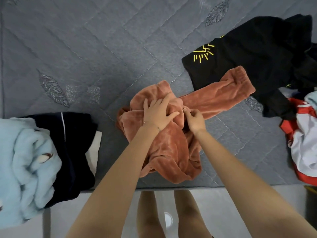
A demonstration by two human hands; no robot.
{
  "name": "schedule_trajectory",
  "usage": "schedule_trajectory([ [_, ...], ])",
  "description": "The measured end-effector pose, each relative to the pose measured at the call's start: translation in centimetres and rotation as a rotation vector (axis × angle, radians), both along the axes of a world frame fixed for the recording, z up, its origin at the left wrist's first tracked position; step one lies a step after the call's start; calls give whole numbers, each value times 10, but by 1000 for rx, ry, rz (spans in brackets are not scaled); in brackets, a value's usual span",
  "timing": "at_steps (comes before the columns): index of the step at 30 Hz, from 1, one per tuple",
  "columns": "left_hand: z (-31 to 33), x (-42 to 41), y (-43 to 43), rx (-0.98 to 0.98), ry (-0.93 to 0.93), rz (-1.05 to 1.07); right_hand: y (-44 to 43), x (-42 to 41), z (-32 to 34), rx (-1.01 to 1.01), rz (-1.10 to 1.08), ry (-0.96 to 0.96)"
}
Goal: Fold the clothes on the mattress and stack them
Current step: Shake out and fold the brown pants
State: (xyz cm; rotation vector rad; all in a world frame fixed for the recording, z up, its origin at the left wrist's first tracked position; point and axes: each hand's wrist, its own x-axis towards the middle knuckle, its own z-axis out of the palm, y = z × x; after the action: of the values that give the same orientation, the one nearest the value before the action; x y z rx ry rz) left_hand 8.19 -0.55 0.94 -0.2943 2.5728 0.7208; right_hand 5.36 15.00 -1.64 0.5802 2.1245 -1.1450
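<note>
Grey quilted mattress (103,48), stitched in diamonds with a few leaf shapes, filled most of what I could see. The rust fleece (171,148) lay crumpled on it, at the middle of the near edge, right in front of the person. One long tube of it (223,93), a sleeve or a leg, I could not tell which, stretched away to the right, and its cuffed end lay over the corner of a black top.

The left hand (157,114) lay flat on the upper part of the bundle, fingers spread and fairly straight, pressing the pile down. The right hand (195,120) was just beside it, almost touching the left thumb, with its fingers curled in and pinching a fold of the fleece where the long tube joined the heap.

The black top (257,57) was spread loosely at the far right, with a yellow sun-ray design near its left corner. Nearer than that, at the right edge, sat a rumpled red and white garment (303,143). On the left, well apart from the rust fleece, a blue fleece (29,160) rested partly on a navy garment (75,143) with a thin white stripe, and something white showed from under the navy one.

Below the mattress edge was pale floor (240,194), and the person's bare legs (147,217) stood close to the bed.
</note>
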Motion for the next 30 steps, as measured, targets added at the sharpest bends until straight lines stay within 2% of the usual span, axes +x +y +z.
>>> schedule_trajectory([
  [4,2,17,-10,-1,33,17,-4,5,9,-17,-114,111],
  [10,17,39,-41,244,89,193,-28,19,43,-119,-79,380],
  [17,68,54,-73,278,178,347,-53,10,121,-270,-43,431],
  [20,93,59,-85,286,141,355,-56,11,154,-306,50,458],
  [24,132,62,-94,330,4,327,-61,16,199,-327,125,450],
  [30,196,59,-92,631,-68,503,-57,17,264,-385,209,502],
])
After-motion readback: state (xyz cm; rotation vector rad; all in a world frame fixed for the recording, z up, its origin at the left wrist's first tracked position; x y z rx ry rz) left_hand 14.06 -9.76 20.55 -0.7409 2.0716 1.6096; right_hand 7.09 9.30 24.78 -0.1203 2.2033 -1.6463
